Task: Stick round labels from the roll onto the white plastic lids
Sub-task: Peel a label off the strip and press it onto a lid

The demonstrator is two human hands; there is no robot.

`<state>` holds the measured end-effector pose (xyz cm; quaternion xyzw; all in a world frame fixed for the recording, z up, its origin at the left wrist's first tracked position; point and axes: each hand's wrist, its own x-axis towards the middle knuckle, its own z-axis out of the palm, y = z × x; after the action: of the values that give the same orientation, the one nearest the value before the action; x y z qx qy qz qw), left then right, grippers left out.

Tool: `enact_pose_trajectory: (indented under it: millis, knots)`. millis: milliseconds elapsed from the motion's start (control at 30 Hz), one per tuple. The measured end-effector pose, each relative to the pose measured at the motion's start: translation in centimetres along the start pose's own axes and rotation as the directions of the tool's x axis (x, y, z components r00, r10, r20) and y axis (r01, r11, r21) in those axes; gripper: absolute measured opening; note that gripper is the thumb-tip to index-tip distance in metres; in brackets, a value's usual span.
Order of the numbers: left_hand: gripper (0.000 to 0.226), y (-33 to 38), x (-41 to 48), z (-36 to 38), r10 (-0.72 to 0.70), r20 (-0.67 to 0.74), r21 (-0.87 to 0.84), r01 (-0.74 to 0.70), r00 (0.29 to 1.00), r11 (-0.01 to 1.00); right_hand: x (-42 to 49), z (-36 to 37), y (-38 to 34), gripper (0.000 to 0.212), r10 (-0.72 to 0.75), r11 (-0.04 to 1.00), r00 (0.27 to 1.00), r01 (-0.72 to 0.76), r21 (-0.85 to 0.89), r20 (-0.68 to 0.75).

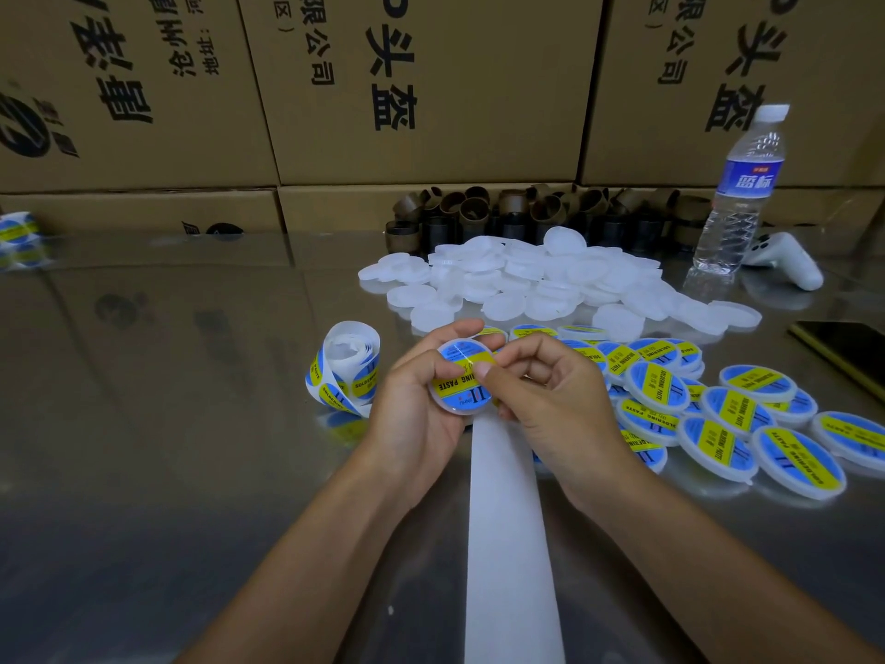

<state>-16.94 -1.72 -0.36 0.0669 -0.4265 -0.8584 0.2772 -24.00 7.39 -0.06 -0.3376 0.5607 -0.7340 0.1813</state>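
Note:
My left hand (412, 404) grips a white plastic lid (467, 404) that carries a blue and yellow round label, held above the table's middle. My right hand (546, 390) has its thumb pressed on the label's yellow band, its fingers curled beside the lid. The label roll (342, 371) stands just left of my hands. Its bare white backing strip (507, 543) runs from under my hands toward me. Several plain white lids (527, 280) are heaped behind my hands. Several labelled lids (728, 414) lie spread to the right.
Cardboard boxes (421, 88) wall off the back. Dark tube cores (503, 213) stand behind the lid heap. A water bottle (737, 198), a white controller (785, 261) and a phone (847, 347) sit at the right. Another label roll (19, 237) lies far left on the shiny table (167, 424).

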Motion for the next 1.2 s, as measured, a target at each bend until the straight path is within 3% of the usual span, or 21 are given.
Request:
enact_pose_trajectory:
  millis: [533,667,733,867,933,1067,1200]
  knots:
    - [0.036,-0.1,0.1,0.0,-0.012,-0.030,0.032,0.013,0.999,0.999,0.1,0.0,0.2,0.020,-0.009,0.999,0.999,0.007,-0.046,-0.032]
    - [0.041,-0.1,-0.1,0.2,-0.008,-0.029,0.096,0.010,1.000,0.995,0.0,-0.1,0.4,0.023,-0.084,0.991,0.993,0.075,-0.109,-0.080]
    - [0.043,-0.2,-0.1,0.4,0.004,-0.023,0.112,-0.001,1.000,0.994,-0.1,-0.1,0.6,0.023,-0.175,0.963,0.976,0.142,-0.230,-0.129]
    - [0.045,-0.2,-0.3,0.6,0.023,0.003,0.120,-0.024,1.000,0.992,-0.3,-0.1,0.9,0.029,-0.436,0.783,0.893,0.317,-0.535,-0.109]
    - [0.046,-0.3,-0.3,0.5,0.024,0.037,0.101,-0.028,0.999,0.994,-0.3,-0.3,0.9,0.026,-0.493,0.709,0.866,0.340,-0.618,-0.089]
    - [0.046,-0.2,-0.3,0.6,0.030,0.074,0.037,-0.032,0.997,0.999,-0.1,-0.5,1.1,0.022,-0.506,0.683,0.858,0.333,-0.650,-0.091]
    - [0.044,0.1,-0.3,0.6,0.035,0.103,-0.050,-0.030,0.994,0.998,-0.1,-0.6,0.9,0.017,-0.461,0.767,0.876,0.314,-0.559,-0.140]
